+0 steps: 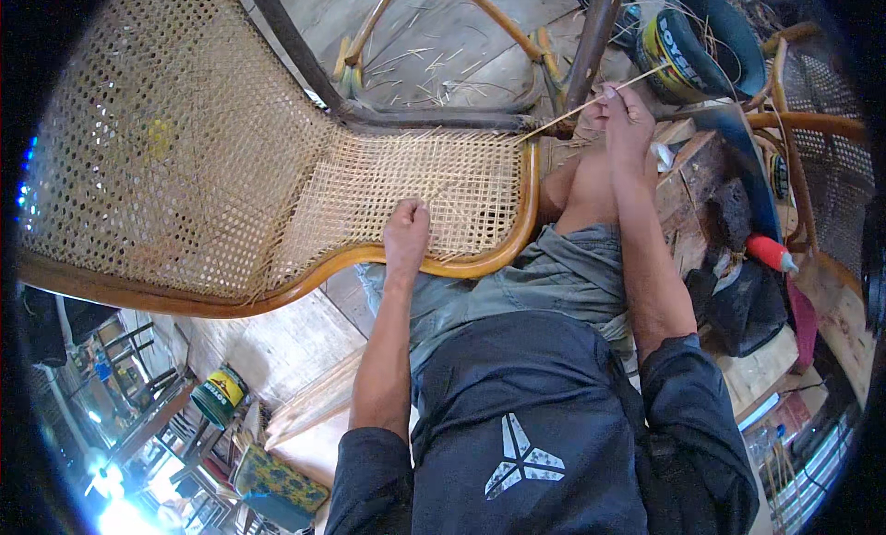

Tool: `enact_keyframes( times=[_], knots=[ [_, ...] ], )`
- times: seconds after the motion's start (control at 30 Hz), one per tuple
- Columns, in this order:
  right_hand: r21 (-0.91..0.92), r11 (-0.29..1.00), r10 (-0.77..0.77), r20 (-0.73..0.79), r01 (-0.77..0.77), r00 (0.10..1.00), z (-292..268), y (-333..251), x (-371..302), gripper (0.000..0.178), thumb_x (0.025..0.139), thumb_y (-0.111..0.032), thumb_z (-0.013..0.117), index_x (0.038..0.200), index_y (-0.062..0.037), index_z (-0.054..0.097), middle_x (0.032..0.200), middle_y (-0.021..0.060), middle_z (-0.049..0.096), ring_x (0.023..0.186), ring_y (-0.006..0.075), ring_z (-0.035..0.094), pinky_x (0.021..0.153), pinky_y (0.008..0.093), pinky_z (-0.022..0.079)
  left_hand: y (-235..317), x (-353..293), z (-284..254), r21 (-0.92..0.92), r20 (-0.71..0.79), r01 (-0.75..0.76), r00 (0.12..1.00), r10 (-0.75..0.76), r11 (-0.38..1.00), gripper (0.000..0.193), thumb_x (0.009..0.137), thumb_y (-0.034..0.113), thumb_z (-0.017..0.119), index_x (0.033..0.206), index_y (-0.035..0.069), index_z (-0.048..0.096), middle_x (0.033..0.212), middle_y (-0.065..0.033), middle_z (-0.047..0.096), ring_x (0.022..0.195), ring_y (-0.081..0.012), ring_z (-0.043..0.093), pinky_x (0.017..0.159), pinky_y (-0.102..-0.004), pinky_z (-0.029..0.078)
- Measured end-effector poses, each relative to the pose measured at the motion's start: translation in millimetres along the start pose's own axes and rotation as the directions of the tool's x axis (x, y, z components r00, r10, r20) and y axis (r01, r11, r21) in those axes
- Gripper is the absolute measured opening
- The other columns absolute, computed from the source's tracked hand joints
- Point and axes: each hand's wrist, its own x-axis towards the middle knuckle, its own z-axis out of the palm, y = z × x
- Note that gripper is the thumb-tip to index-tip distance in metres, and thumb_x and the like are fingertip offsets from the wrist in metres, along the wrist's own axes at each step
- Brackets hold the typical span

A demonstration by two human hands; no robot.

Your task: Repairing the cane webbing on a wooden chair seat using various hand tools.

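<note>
Across my lap lies a wooden chair frame (531,194) with a woven cane seat (341,189) and a large cane back panel (175,138) on the left. My left hand (406,226) rests on the woven seat with its fingers curled closed; whether a strand is in them I cannot make out. Beyond the frame's right corner, my right hand (620,115) pinches a thin cane strand (563,120). The strand runs from the seat's far right corner up past my fingers toward a dark bucket. Loose strand ends stick out along the seat's far edge.
A dark green bucket (683,51) with a yellow label stands at the upper right. Beside my right arm are wood blocks (688,189) and a red bottle (768,253). Cane scraps litter the floor (425,51). Another bucket (220,395) stands at the lower left.
</note>
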Motion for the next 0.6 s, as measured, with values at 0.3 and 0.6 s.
enact_keyframes(
  times=[0.3, 0.6],
  knots=[
    [-0.103, 0.993, 0.046, -0.06, -0.052, 0.997, -27, -41, 3, 0.03, 0.094, -0.024, 0.059, 0.112, 0.0002, 0.062, 0.086, 0.0073, 0.065, 0.072, 0.012, 0.064, 0.058, 0.0222, 0.049, -14, 18, -6, -0.204, 0.141, 0.362, 0.93, -0.339, 0.91, 0.017, 0.091, 0.019, 0.049, 0.09, 0.004, 0.056, 0.063, -0.0034, 0.052, 0.05, -0.0124, 0.052, 0.041, -0.0276, 0.041],
    [-0.722, 0.692, -0.12, -0.143, -0.021, 0.982, -219, -67, -27, 0.023, 0.093, -0.018, 0.057, 0.105, -0.0003, 0.064, 0.08, 0.0029, 0.063, 0.067, 0.0096, 0.059, 0.058, 0.0253, 0.047, -1, 8, -10, -0.248, 0.107, 0.227, 0.973, -0.206, 0.942, 0.041, 0.088, 0.006, 0.043, 0.128, 0.008, 0.045, 0.085, -0.0091, 0.062, 0.045, -0.0089, 0.048, 0.035, -0.0221, 0.037]
  ],
)
